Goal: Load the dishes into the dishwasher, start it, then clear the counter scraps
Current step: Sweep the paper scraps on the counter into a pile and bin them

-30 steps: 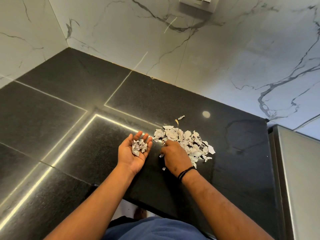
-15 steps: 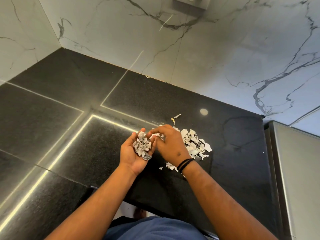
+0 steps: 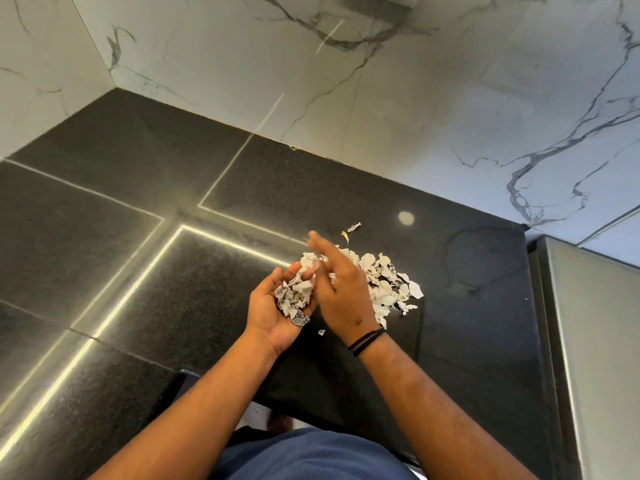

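A pile of torn white paper scraps (image 3: 385, 283) lies on the black stone counter (image 3: 214, 292). My left hand (image 3: 269, 318) is palm up and cupped just left of the pile, carrying a heap of collected scraps (image 3: 295, 296). My right hand (image 3: 341, 295) hovers beside that palm with its fingers stretched out and blurred, pointing to the back left, and I see nothing held in it. Two stray bits (image 3: 353, 227) lie behind the pile. One tiny scrap (image 3: 321, 331) lies near my right wrist.
White marble walls (image 3: 398, 98) close the counter at the back and left. A stainless steel appliance (image 3: 595, 341) stands against the counter's right end. The counter's front edge (image 3: 311, 415) runs just in front of my body, with floor visible below it.
My right hand took scraps from the pile, carried them left to my cupped left palm and now has its fingers straightened. The heap in my left hand has grown.
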Action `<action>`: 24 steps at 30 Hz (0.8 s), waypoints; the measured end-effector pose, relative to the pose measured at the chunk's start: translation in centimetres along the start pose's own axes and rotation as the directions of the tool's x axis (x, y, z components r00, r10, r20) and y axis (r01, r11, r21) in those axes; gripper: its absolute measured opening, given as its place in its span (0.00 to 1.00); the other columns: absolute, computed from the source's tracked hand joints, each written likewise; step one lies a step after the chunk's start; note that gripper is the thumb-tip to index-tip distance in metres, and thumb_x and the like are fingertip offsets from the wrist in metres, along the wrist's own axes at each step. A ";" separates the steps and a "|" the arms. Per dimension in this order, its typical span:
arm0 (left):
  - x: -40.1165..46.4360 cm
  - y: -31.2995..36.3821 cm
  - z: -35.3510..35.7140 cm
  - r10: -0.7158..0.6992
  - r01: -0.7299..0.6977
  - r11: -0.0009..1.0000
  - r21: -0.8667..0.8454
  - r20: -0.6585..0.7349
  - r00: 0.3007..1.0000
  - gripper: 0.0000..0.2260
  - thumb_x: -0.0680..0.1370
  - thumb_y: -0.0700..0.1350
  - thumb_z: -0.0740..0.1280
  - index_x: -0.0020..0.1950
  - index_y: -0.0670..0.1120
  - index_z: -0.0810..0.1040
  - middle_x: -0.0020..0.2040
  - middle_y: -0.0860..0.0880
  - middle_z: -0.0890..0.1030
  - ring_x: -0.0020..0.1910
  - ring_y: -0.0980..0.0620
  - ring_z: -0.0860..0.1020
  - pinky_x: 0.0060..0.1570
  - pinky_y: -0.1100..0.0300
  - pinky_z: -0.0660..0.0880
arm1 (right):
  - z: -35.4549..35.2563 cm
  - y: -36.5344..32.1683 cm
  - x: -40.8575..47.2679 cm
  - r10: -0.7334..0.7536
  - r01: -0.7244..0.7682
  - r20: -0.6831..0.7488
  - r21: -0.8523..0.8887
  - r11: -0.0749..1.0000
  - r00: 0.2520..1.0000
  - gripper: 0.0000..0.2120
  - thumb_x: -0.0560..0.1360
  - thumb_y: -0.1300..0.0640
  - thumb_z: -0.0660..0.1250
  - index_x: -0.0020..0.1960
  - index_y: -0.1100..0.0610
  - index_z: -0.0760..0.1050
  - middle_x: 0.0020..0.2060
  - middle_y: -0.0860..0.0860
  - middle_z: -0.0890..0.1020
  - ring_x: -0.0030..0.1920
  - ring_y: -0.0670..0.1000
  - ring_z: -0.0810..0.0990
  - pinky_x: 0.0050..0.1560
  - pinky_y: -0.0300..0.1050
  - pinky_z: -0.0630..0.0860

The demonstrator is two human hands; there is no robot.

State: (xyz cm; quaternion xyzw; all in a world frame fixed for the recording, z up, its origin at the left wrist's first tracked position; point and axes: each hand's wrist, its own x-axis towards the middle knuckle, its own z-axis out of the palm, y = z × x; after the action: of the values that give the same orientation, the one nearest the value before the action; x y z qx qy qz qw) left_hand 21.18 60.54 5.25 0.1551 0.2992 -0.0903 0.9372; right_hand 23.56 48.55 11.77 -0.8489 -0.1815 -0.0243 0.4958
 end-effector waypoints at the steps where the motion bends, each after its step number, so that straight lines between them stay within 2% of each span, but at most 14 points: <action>1: -0.1 0.1 0.2 0.009 -0.009 1.000 -0.006 0.002 1.000 0.15 0.82 0.50 0.61 0.58 0.42 0.81 0.57 0.39 0.82 0.55 0.40 0.81 0.63 0.45 0.74 | -0.4 0.5 0.1 0.022 -0.023 -0.052 -0.014 1.000 0.998 0.22 0.80 0.63 0.61 0.72 0.49 0.71 0.58 0.47 0.82 0.49 0.46 0.83 0.52 0.43 0.80; 3: -0.3 0.5 0.3 0.033 -0.033 0.999 -0.006 -0.007 0.999 0.15 0.82 0.50 0.61 0.57 0.41 0.81 0.55 0.39 0.83 0.54 0.39 0.81 0.56 0.46 0.80 | -1.7 1.7 0.3 0.080 -0.089 -0.082 -0.108 0.990 0.993 0.19 0.79 0.64 0.62 0.68 0.52 0.75 0.54 0.46 0.83 0.43 0.42 0.80 0.49 0.46 0.81; 4: -0.2 0.7 0.2 0.041 -0.041 0.999 -0.007 -0.015 0.999 0.15 0.83 0.50 0.61 0.56 0.41 0.81 0.54 0.39 0.83 0.54 0.39 0.81 0.53 0.46 0.81 | -2.5 2.2 0.5 0.128 -0.133 -0.037 -0.181 0.975 0.991 0.16 0.79 0.64 0.63 0.64 0.53 0.78 0.51 0.47 0.83 0.42 0.42 0.79 0.50 0.49 0.81; 6: -0.3 0.9 0.1 0.053 -0.053 0.999 -0.007 -0.036 0.998 0.14 0.83 0.50 0.61 0.56 0.41 0.81 0.53 0.39 0.83 0.55 0.39 0.81 0.53 0.47 0.81 | -3.8 2.8 0.7 0.265 -0.191 0.163 -0.367 0.910 0.950 0.11 0.78 0.59 0.67 0.59 0.52 0.81 0.49 0.46 0.83 0.45 0.45 0.79 0.53 0.51 0.80; 8: -0.2 0.9 0.0 0.050 -0.050 0.999 -0.013 -0.043 0.998 0.14 0.83 0.50 0.61 0.56 0.41 0.81 0.53 0.40 0.83 0.54 0.39 0.82 0.52 0.48 0.81 | -4.2 2.9 0.3 0.378 -0.135 0.355 -0.551 0.824 0.855 0.14 0.74 0.52 0.71 0.59 0.49 0.80 0.51 0.47 0.81 0.52 0.48 0.79 0.55 0.50 0.79; 11: -0.2 0.8 -0.2 0.042 -0.043 0.999 -0.019 -0.053 0.998 0.15 0.83 0.50 0.61 0.57 0.41 0.81 0.53 0.40 0.84 0.53 0.39 0.82 0.53 0.48 0.80 | -2.9 2.7 -1.1 0.421 -0.018 0.448 -0.667 0.745 0.789 0.20 0.69 0.46 0.75 0.59 0.46 0.76 0.53 0.49 0.74 0.53 0.51 0.76 0.52 0.48 0.77; 13: -0.2 0.7 -0.3 0.040 -0.041 0.999 -0.019 -0.059 0.997 0.15 0.83 0.50 0.61 0.57 0.41 0.81 0.54 0.39 0.83 0.54 0.39 0.82 0.53 0.48 0.80 | -1.8 2.6 -2.0 0.399 0.026 0.451 -0.688 0.725 0.798 0.16 0.71 0.50 0.74 0.58 0.46 0.77 0.54 0.51 0.73 0.53 0.54 0.76 0.50 0.49 0.78; 15: -0.2 0.7 -0.2 0.042 -0.043 0.999 -0.020 -0.059 0.997 0.15 0.83 0.50 0.61 0.57 0.41 0.81 0.54 0.39 0.83 0.54 0.39 0.82 0.53 0.49 0.80 | -0.9 2.8 -2.6 0.352 0.070 0.429 -0.710 0.701 0.832 0.12 0.76 0.58 0.68 0.58 0.50 0.79 0.55 0.53 0.73 0.55 0.56 0.76 0.51 0.49 0.76; 18: -0.3 0.7 -0.1 0.045 -0.046 0.999 -0.027 -0.048 0.998 0.15 0.82 0.50 0.61 0.57 0.41 0.81 0.55 0.39 0.83 0.55 0.39 0.82 0.53 0.49 0.81 | -0.4 3.2 -2.7 0.298 0.093 0.394 -0.724 0.684 0.869 0.10 0.79 0.62 0.63 0.56 0.55 0.81 0.53 0.55 0.75 0.54 0.57 0.77 0.50 0.50 0.75; 21: -0.4 0.5 -0.2 0.043 -0.044 0.999 -0.017 -0.049 0.998 0.15 0.82 0.50 0.61 0.58 0.41 0.81 0.56 0.39 0.83 0.58 0.39 0.81 0.53 0.49 0.81 | -0.8 3.7 -1.9 0.300 0.032 0.346 -0.701 0.713 0.889 0.10 0.79 0.62 0.63 0.53 0.56 0.83 0.51 0.54 0.77 0.52 0.56 0.78 0.50 0.47 0.76; 24: -0.5 0.5 -0.3 0.043 -0.043 0.999 -0.003 -0.047 0.998 0.15 0.82 0.50 0.62 0.59 0.41 0.81 0.57 0.39 0.83 0.58 0.40 0.81 0.55 0.49 0.80 | -1.3 2.9 -0.9 0.283 -0.115 0.233 -0.546 0.830 0.930 0.08 0.76 0.63 0.68 0.48 0.55 0.85 0.46 0.52 0.81 0.47 0.50 0.80 0.49 0.42 0.77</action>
State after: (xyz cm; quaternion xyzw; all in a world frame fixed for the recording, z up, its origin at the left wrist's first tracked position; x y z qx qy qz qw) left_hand 20.78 61.17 5.47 0.1616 0.3180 -0.0659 0.9319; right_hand 23.87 45.93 9.86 -0.9592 -0.1516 0.1105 0.2116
